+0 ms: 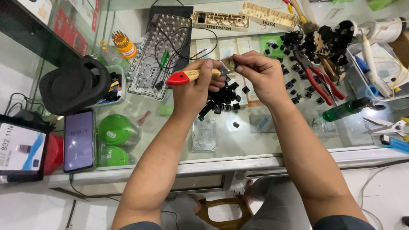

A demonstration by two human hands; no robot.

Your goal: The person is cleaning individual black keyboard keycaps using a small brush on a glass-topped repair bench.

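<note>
Left hand: my left hand (197, 83) grips a brush (192, 76) with a red-tipped wooden handle.
Right hand: my right hand (260, 76) fingers pinch a small black keycap (235, 64).
Place: above the keycap pile (221, 100) on the glass tabletop (255, 140).

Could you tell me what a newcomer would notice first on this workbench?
At centre, the left hand grips a red-tipped brush while the right hand pinches a small keycap, above a heap of black keycaps on the glass counter. Red pliers lie to the right, a phone at left.
</note>
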